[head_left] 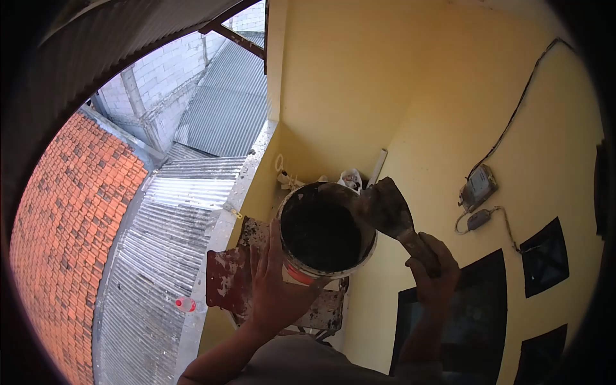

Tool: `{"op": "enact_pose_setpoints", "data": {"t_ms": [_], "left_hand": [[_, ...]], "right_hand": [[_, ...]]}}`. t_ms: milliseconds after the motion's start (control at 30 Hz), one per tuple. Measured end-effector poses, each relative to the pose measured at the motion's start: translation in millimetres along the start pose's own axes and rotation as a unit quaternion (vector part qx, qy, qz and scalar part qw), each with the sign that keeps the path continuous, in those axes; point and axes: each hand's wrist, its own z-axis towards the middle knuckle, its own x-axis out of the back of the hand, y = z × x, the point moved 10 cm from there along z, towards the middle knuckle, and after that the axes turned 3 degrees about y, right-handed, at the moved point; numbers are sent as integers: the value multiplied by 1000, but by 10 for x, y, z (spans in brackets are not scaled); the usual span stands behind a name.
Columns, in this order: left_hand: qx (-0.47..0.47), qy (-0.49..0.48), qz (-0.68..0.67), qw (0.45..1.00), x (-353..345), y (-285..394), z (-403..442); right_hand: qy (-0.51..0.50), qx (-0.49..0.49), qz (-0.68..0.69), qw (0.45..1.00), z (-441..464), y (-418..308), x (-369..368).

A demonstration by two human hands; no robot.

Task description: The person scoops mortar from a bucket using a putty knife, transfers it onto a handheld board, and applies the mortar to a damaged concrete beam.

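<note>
**Left hand at bucket, right hand gripping scraper**

Round, pale plastic bucket with a messy rim and red band (341, 194) sits mid-view, in front of the person, over a red-brown, paint-flecked stand (224, 277). Whether it rests on the stand, can't tell; its base is hidden. Dark contents (322, 234) inside, too shadowed to identify.

Left hand (282, 289): spread wide at the bucket's near left, fingers up along the outside, thumb pointing across below the rim. Gripping or just steadying, can't tell from here.

Right hand (435, 264): closed around the handle of a broad, dark, smeared scraper (389, 208), blade at the bucket's right rim. Contact with the rim unclear.

Behind the bucket: slim white pipe (379, 167) leaning near the wall, crumpled white plastic bag (351, 178) beside it.

Plain yellow wall (346, 77) behind and to the right, with a pale rectangular box (479, 187) and black cable (518, 110); dark-framed window (478, 314) below.

Left: grey concrete ledge (255, 157), red-and-clear bottle (185, 304) near it, then grey corrugated roof (160, 250), orange tiled roof (74, 212) beyond.
</note>
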Motion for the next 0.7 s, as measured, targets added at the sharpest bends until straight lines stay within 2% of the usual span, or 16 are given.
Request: {"op": "enact_pose_setpoints", "data": {"t_ms": [67, 100, 167, 233, 300, 333, 367, 433, 533, 700], "left_hand": [[-23, 8, 17, 1000, 0, -2, -16], [-49, 17, 49, 997, 10, 34, -32], [-41, 14, 38, 998, 14, 14, -14], [-62, 19, 32, 997, 41, 19, -13], [-67, 18, 44, 997, 59, 25, 2], [-78, 20, 55, 995, 65, 42, -5], [-74, 18, 52, 996, 53, 19, -16], [-53, 16, 55, 997, 28, -70, -23], [-58, 20, 52, 997, 28, -92, -32], [-58, 22, 57, 996, 30, -123, -24]], "right_hand": [[67, 38, -17, 997, -225, 44, 21], [87, 27, -30, 995, -346, 134, -9], [145, 10, -29, 989, -601, 280, -96], [137, 31, -46, 989, -752, 427, -198], [107, 118, -60, 985, -828, 367, -301], [114, 185, -72, 973, -782, 117, -351], [110, 183, -76, 974, -779, 118, -346], [80, 221, -194, 953, -803, 63, -424], [58, 255, -262, 929, -804, -76, -421], [-10, 255, -315, 914, -788, -210, -311]]}}
